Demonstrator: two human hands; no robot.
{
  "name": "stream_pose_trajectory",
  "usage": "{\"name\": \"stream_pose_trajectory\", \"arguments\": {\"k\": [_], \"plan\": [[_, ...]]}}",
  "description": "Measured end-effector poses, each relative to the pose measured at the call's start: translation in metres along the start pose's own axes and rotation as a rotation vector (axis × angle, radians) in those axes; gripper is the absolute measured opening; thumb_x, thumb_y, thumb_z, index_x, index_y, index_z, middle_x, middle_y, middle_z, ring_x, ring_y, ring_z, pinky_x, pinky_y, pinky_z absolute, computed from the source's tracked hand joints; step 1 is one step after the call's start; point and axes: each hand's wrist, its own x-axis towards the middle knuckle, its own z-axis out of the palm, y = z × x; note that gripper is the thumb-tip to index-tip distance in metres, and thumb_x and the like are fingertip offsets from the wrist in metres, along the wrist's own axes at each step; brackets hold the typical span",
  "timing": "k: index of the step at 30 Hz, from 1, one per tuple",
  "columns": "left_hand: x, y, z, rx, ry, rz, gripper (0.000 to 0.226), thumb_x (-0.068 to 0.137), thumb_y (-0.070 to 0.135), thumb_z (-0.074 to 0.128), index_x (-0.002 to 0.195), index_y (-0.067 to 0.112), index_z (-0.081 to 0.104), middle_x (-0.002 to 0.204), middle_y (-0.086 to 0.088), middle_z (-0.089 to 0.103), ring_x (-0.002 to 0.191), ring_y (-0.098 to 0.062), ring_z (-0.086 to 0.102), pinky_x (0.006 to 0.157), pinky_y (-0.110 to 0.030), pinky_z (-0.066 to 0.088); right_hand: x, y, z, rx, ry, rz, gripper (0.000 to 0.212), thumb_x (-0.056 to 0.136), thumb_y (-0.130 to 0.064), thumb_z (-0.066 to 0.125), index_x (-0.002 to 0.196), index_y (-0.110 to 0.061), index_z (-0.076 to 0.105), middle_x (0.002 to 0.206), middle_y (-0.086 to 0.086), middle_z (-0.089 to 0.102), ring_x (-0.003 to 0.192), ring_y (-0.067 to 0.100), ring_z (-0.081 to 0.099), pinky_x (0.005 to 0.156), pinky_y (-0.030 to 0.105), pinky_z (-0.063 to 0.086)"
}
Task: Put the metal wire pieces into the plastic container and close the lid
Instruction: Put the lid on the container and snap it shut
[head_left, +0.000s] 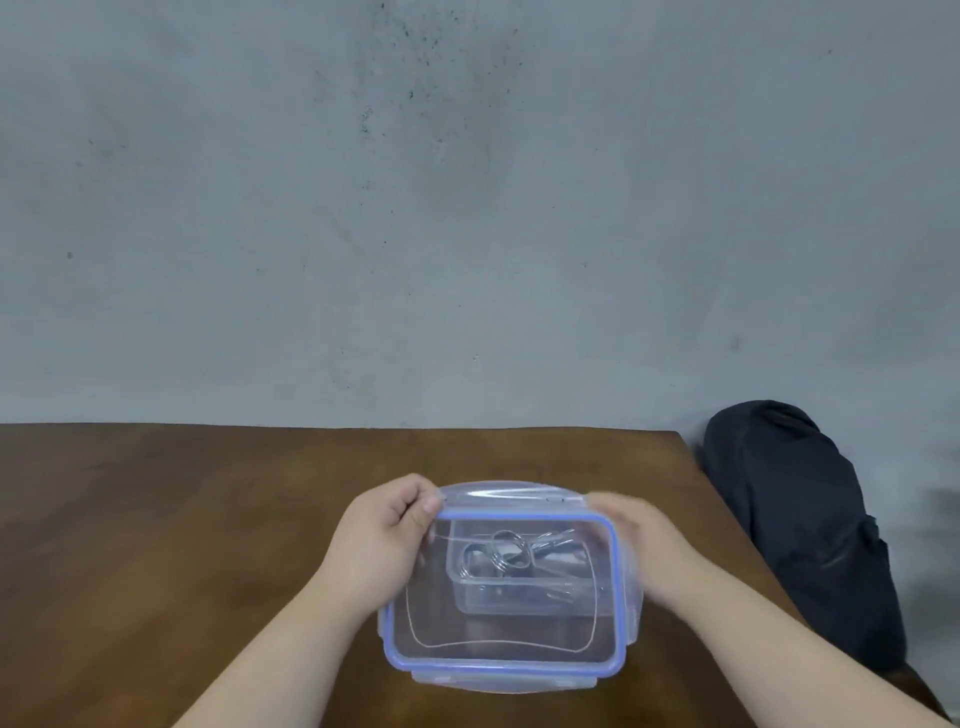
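Gripping the far left corner of the clear lid, the left hand has its fingers curled in and its thumb pressed on the lid's edge near the far flap. The right hand is blurred; it lies against the lid's right edge at about 3 o'clock from the lid's centre, fingers bent around the far right corner, though I cannot tell how firmly it is closed.

The lid, ringed by a blue seal, is held tilted over the plastic container, its near edge low and toward the person, its far edge raised. Through the clear lid the container shows as a smaller clear box, and the metal wire pieces, loops and bent lengths, lie inside it in a loose tangle.

All of this sits on a dark brown wooden table, which runs off to 9 o'clock and ends in a corner at roughly 2 o'clock. Just past that corner, off the table, stands a black bag. Behind, at 12 o'clock, rises a grey wall flecked with dark specks.
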Motion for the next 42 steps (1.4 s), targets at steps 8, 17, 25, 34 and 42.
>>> {"name": "stream_pose_trajectory", "arguments": {"k": [8, 17, 25, 34, 42], "plan": [[0.064, -0.005, 0.035, -0.027, -0.091, -0.205, 0.041, 0.101, 0.025, 0.056, 0.06, 0.02, 0.057, 0.058, 0.001, 0.06, 0.046, -0.017, 0.049, 0.058, -0.031, 0.041, 0.0, -0.03, -0.015, 0.079, 0.234, -0.014, 0.015, 0.102, -0.018, 0.061, 0.095, -0.014, 0.073, 0.091, 0.015, 0.077, 0.074, 0.028, 0.073, 0.075, 0.042, 0.056], [0.071, -0.044, 0.051, 0.106, -0.03, -0.383, 0.02, 0.096, 0.029, 0.063, 0.08, 0.017, 0.066, 0.071, 0.003, 0.07, 0.058, -0.017, 0.062, 0.057, -0.03, 0.05, 0.048, 0.016, -0.015, 0.013, 0.288, 0.268, 0.023, 0.1, -0.032, 0.061, 0.086, -0.018, 0.072, 0.088, 0.015, 0.077, 0.074, 0.028, 0.07, 0.068, 0.042, 0.054], [0.071, -0.054, 0.062, 0.193, 0.026, -0.443, 0.013, 0.094, 0.032, 0.065, 0.087, 0.022, 0.066, 0.085, 0.005, 0.073, 0.079, -0.014, 0.067, 0.06, -0.026, 0.046, 0.067, 0.03, -0.007, -0.347, 0.35, 0.307, 0.028, 0.1, -0.04, 0.058, 0.083, -0.018, 0.063, 0.083, 0.0, 0.071, 0.075, 0.02, 0.065, 0.063, 0.036, 0.05], [0.072, -0.055, 0.062, 0.136, 0.063, -0.537, 0.014, 0.092, 0.026, 0.069, 0.086, 0.014, 0.066, 0.081, -0.006, 0.074, 0.065, -0.021, 0.066, 0.049, -0.025, 0.047, 0.066, 0.035, -0.004, -0.261, 0.346, 0.331, 0.03, 0.098, -0.042, 0.06, 0.087, -0.015, 0.062, 0.082, 0.005, 0.071, 0.079, 0.027, 0.067, 0.066, 0.038, 0.048], [0.075, -0.054, 0.073, -0.047, 0.029, -0.617, 0.008, 0.096, 0.014, 0.055, 0.1, 0.018, 0.061, 0.099, -0.007, 0.071, 0.086, -0.024, 0.069, 0.072, -0.038, 0.059, 0.067, 0.042, -0.001, -0.101, 0.311, 0.332, 0.018, 0.103, -0.036, 0.058, 0.109, -0.021, 0.064, 0.109, 0.0, 0.068, 0.095, 0.019, 0.065, 0.088, 0.04, 0.054]]}}
